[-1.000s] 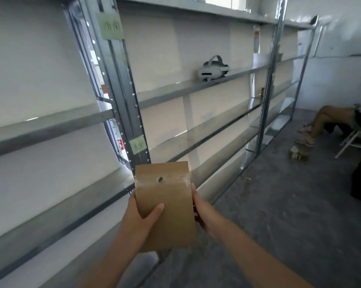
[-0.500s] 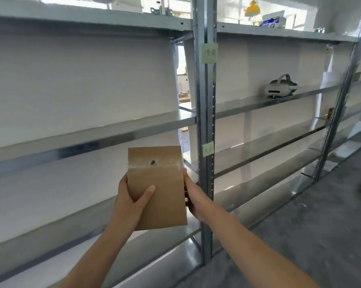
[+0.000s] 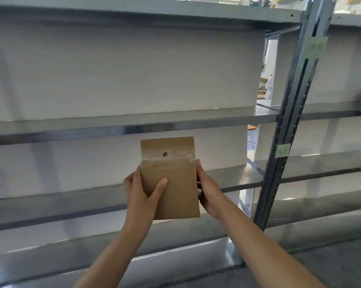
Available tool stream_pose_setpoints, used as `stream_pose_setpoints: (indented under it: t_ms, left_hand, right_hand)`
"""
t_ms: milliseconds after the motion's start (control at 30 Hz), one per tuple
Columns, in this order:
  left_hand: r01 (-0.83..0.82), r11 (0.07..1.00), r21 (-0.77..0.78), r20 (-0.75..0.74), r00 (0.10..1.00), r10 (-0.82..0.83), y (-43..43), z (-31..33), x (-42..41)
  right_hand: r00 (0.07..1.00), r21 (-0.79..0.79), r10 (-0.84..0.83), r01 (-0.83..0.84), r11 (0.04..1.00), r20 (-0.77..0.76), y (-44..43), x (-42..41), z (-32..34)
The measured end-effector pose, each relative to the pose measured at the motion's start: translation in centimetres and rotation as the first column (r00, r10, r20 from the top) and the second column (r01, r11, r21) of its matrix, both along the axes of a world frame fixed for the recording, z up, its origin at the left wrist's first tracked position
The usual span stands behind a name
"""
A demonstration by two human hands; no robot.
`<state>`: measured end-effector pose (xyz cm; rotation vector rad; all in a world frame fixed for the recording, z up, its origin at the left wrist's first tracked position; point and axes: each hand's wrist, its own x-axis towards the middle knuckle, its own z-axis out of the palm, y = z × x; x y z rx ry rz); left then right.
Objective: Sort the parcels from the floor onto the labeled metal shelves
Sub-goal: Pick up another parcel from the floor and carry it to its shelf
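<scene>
I hold a flat brown paper parcel (image 3: 171, 183) upright in front of me, with a taped band and a small dark hole near its top. My left hand (image 3: 142, 194) grips its left edge, thumb across the front. My right hand (image 3: 208, 194) clasps the right edge from behind. The parcel is in the air in front of the metal shelves (image 3: 113, 129), level with the gap between two middle boards and touching none of them. A green label (image 3: 315, 47) and a smaller green label (image 3: 282, 150) are stuck on the upright post (image 3: 289, 121) to the right.
Several bare metal shelf boards run left to right in front of a white wall. The post at the right divides this bay from another one. Grey floor (image 3: 341, 267) shows at the bottom right. Yellow objects sit on the top shelf at the far right.
My view has swung left along the shelving, so the post and its labels have shifted to the right. The parcel has stayed in both hands, raised a little toward the shelves.
</scene>
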<state>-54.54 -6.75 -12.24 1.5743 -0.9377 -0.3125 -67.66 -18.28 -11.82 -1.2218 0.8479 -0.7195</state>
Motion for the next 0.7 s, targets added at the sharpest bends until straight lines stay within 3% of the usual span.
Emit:
stream_pose_setpoints:
  t_ms: [367, 700]
  left_hand:
    - [-0.138, 0.971, -0.197, -0.107, 0.987, 0.118, 4.3, -0.6, 4.6]
    - [-0.099, 0.979, -0.176, -0.083, 0.993, 0.085, 5.6, -0.3, 6.5]
  right_hand:
    - [1.000, -0.088, 0.011, -0.009, 0.996, 0.021, 2.5, 4.3, 0.0]
    - [0.979, 0.120, 0.032, -0.057, 0.991, 0.201, 3.3, 5.1, 0.1]
